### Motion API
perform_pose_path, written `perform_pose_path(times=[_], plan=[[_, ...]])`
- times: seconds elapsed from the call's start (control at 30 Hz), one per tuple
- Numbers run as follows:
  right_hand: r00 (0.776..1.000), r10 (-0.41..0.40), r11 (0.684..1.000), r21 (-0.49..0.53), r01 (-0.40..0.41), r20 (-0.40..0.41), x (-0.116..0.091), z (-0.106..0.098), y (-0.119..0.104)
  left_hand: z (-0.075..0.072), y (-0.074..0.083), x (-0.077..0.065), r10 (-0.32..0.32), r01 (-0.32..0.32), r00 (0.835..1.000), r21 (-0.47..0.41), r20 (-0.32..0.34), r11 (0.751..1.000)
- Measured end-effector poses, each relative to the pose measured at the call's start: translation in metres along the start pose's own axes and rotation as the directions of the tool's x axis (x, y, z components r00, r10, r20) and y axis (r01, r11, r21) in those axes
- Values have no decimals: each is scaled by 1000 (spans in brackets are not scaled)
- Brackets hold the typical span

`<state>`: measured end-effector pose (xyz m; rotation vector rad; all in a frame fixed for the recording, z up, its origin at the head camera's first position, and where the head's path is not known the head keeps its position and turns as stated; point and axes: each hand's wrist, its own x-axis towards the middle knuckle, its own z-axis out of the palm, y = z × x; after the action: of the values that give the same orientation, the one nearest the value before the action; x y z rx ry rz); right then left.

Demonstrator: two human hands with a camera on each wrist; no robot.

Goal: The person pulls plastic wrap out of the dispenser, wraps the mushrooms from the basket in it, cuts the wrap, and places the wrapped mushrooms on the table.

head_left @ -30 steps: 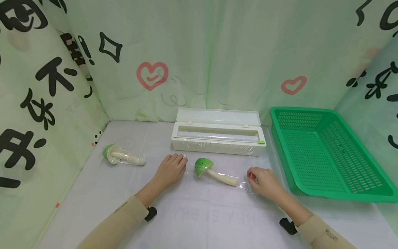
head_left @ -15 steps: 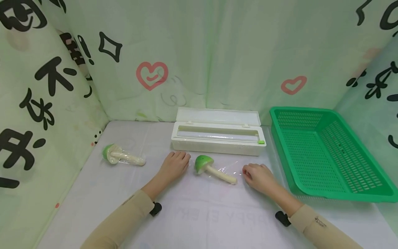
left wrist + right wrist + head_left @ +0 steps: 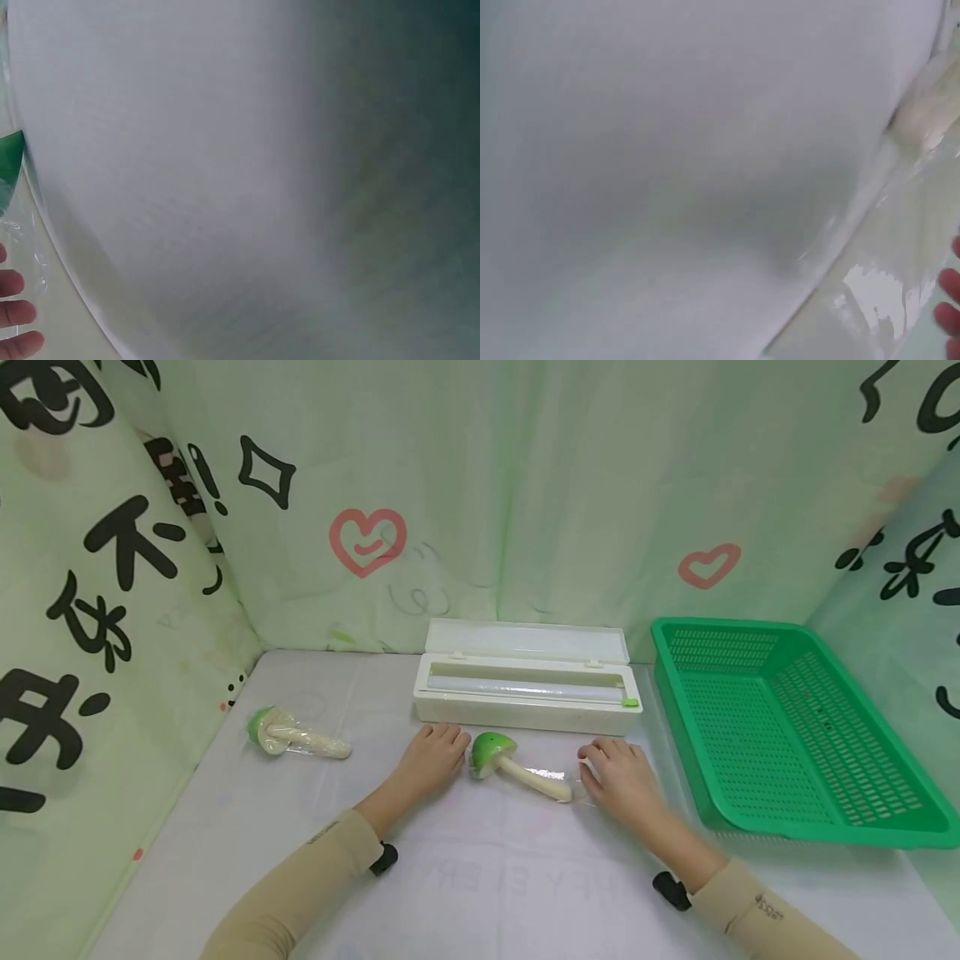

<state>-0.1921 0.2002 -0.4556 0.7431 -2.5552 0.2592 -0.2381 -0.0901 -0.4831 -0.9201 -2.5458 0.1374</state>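
Observation:
A toy mushroom with a green cap and a pale stem [image 3: 529, 778] lies mid-table on clear cling film [image 3: 551, 774]. Beside its cap is my left hand [image 3: 433, 758], thumb hidden, so a pinch on the film cannot be confirmed. In the left wrist view its fingertips [image 3: 19, 311] sit by the film and the green cap [image 3: 9, 169]. Just past the stem's end, my right hand [image 3: 618, 779] hovers at the film's edge, thumb and index finger apart. The right wrist view has shiny film [image 3: 877, 296] beside the fingertips [image 3: 949, 285].
Behind the mushroom stands a white cling film box [image 3: 525, 718], lid up and a roll inside. A second green-capped mushroom [image 3: 300, 735], wrapped in film, lies at the left. On the right is a green plastic basket [image 3: 693, 760]. Printed curtains [image 3: 570, 510] surround the white table.
My left hand has shifted right, closer to the cap. The right hand has come slightly left and up, and its thumb and index finger have parted. The film now sits closer around the mushroom.

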Motion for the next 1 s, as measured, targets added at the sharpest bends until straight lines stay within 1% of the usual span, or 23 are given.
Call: perform_pose_path(times=[0.07, 0.13, 0.2, 0.27, 0.33, 0.43, 0.5, 0.6, 0.67, 0.73, 0.77, 0.8, 0.83, 0.87, 0.9, 0.93, 0.97, 1.0], plan=[[992, -92, 995, 37, 95, -84, 4, 0, -10, 0, 0, 1, -4, 4, 1000, 2, 19, 1000], [972, -201, 976, 58, 209, -118, 8, 1, -20, -1, 0, 1, -8, 8, 999, 1, 37, 1000], [955, -282, 956, 62, 288, -90, 9, 5, -30, -2, 0, 1, -14, 14, 998, -3, 54, 1000], [947, -320, 946, 52, 321, -28, 10, 9, -37, -2, 0, 1, -22, 22, 998, -13, 58, 1000], [946, -321, 947, 39, 319, 51, 10, 14, -42, -2, -1, 1, -30, 31, 998, -18, 52, 999], [948, -287, 958, 29, 286, 135, 12, 19, -45, -2, -3, 1, -51, 52, 999, -32, 11, 998], [954, -256, 967, 37, 253, 158, 13, 21, -45, -2, -6, 0, -64, 63, 998, -54, -26, 997], [965, -207, 978, 67, 198, 163, 14, 23, -44, -2, -10, -2, -84, 75, 992, -89, -99, 993], [970, -174, 983, 79, 163, 167, 13, 24, -44, -3, -12, -3, -76, 57, 983, -110, -167, 992], [974, -151, 987, 72, 140, 172, 13, 25, -43, -5, -13, -3, -27, -5, 967, -125, -255, 992], [974, -144, 989, 64, 135, 175, 13, 25, -43, -6, -12, -2, 15, -57, 955, -132, -296, 990], [974, -139, 990, 56, 132, 177, 13, 25, -43, -6, -11, -1, 70, -115, 942, -119, -327, 986], [974, -137, 990, 45, 131, 181, 13, 26, -43, -7, -10, 0, 129, -174, 929, -103, -346, 979], [973, -133, 991, 35, 129, 186, 13, 26, -42, -7, -9, 1, 187, -230, 917, -85, -353, 969], [973, -129, 992, 28, 126, 192, 13, 25, -42, -6, -7, 2, 238, -276, 909, -65, -342, 959], [972, -125, 992, 28, 122, 200, 13, 25, -41, -6, -6, 3, 278, -307, 906, -44, -318, 951], [970, -121, 993, 26, 118, 210, 13, 25, -41, -5, -4, 4, 307, -329, 908, -30, -287, 944], [968, -118, 993, 25, 115, 220, 12, 24, -40, -4, -3, 5, 323, -336, 914, -13, -244, 942]])
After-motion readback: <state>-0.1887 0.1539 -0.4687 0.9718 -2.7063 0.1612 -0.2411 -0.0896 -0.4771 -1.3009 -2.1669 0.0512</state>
